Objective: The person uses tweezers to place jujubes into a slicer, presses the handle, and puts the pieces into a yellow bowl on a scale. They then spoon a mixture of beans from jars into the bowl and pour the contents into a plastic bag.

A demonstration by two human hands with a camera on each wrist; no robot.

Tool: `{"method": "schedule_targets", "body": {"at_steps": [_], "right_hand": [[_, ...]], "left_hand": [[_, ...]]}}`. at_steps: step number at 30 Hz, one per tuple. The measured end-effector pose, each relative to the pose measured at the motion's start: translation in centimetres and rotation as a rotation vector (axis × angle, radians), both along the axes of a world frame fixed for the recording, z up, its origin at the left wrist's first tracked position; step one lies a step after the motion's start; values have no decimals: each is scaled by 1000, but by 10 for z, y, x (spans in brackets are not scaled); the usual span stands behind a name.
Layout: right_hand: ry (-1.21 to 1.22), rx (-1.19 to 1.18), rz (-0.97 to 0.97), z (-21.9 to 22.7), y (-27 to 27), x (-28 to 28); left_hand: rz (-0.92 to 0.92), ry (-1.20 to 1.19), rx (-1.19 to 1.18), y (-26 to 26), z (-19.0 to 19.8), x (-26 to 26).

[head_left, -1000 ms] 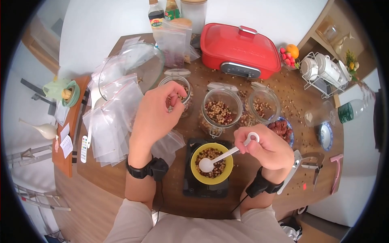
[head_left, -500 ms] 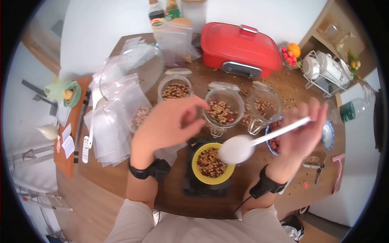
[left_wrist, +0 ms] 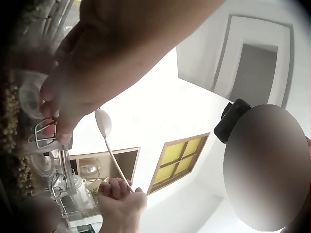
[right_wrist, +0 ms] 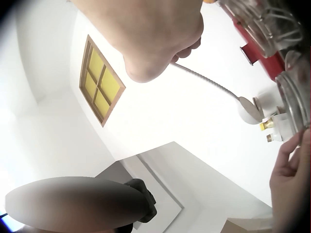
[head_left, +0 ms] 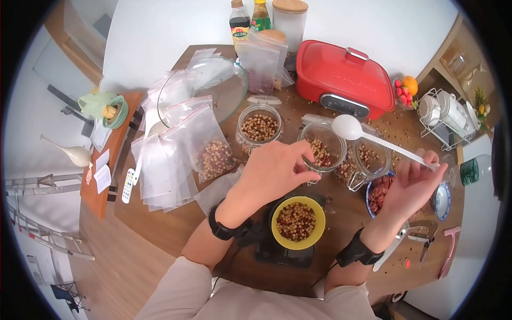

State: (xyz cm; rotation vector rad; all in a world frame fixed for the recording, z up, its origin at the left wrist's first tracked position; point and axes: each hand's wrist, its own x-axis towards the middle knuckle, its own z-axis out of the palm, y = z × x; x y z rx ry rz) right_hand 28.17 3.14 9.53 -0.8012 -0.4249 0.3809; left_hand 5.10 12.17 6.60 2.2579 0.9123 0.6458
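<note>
My left hand (head_left: pixel 269 170) pinches the middle jar's (head_left: pixel 344 152) rim; left-near of that, the yellow bowl (head_left: pixel 320 226) holds beans. My right hand (head_left: pixel 406 189) grips the raised spoon (head_left: pixel 346 127). I judge this between scoops; scooping calls for lowering it.

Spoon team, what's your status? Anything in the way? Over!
Right hand gripping white spoon, raised. Left hand pinching rim of middle jar. Yellow bowl uncovered, nothing blocking its top.

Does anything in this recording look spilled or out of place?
Yes: loose tan and dark beans lie scattered across the brown wooden tabletop between the red lidded cooker and open clear glass jars, outside any container, suggesting spillage.
</note>
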Motion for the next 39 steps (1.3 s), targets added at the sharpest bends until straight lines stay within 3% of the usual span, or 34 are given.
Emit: {"method": "schedule_targets", "body": {"at_steps": [7, 8, 11, 14, 22, 26, 32, 35, 39], "right_hand": [[-283, -275, 30, -14, 11, -4], [-285, -296, -31, -17, 17, -6], [-368, -370, 96, -18, 16, -8], [-364, -488, 83, -16, 18, -16], [-540, -546, 209, -18, 20, -22], [-522, -529, 48, -20, 24, -26], [-416, -325, -73, -5, 11, -14], [-403, -233, -80, 1, 6, -18], [-439, -125, -2, 13, -13, -26]], "left_hand": [[61, -37, -14, 4, -7, 7], [64, -57, -14, 4, -9, 7], [68, -113, -25, 7, -12, 8], [72, -154, -46, 7, -12, 9], [9, -253, -30, 8, -19, 9], [188, -195, 54, 17, 3, -16], [270, 118, -223, 1, 53, -70], [-30, 349, 21, -7, 26, -85], [-65, 457, 136, -13, -4, -105]]}}
